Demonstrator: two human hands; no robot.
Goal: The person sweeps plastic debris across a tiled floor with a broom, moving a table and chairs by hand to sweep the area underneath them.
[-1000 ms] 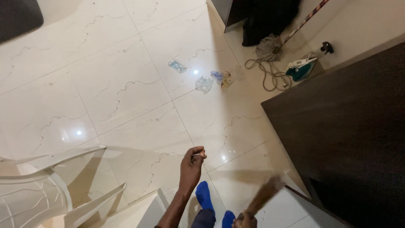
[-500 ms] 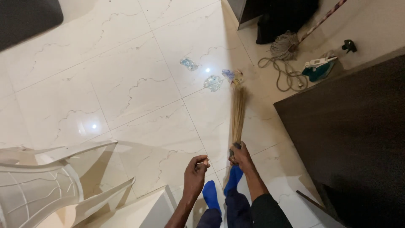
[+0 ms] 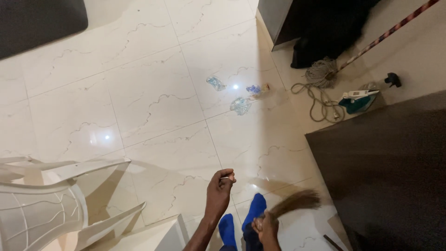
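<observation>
My right hand grips the handle of a brown grass broom, whose bristles blur low over the tile near my blue socks. My left hand is raised in a loose fist above the floor, pinching something tiny that I cannot make out. Farther out on the cream marble floor lie crumpled clear and blue plastic wrappers, one to the left and one to the right with a bit of yellow.
A white plastic chair lies tipped at the left. A dark brown table top fills the right. A string mop, a teal clothes iron with its cord, and a black cloth lie near the wall.
The broom reached out to the wrappers half a second ago and has swung back near my feet. The view has shifted slightly down and left. My left hand stays raised.
</observation>
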